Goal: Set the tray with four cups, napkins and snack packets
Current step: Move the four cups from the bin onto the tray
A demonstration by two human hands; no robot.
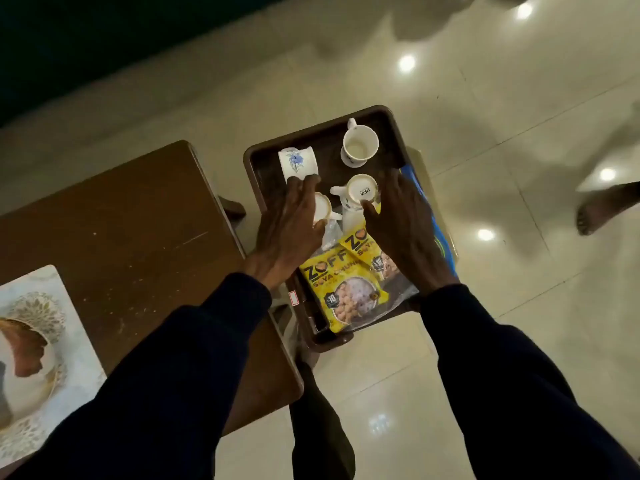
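Note:
A dark brown tray (254, 161) holds several white cups. One cup (360, 147) stands upright at the far side. A cup with a blue flower (297, 163) lies on its side at the far left. My left hand (291, 230) wraps a small white cup (322, 206), and its fingertips touch the flowered cup. My right hand (401, 230) grips an upturned cup (362, 192) with printing on its base, thumb on the near side. Two yellow snack packets (341, 289) (360, 245) lie at the tray's near end. I cannot make out any napkins.
A brown wooden table (131, 230) stands to the left, with a patterned placemat (38, 341) on its near corner. A blue object (427, 206) shows under the tray's right edge. Glossy tiled floor surrounds everything. Another person's foot (599, 209) is at the right.

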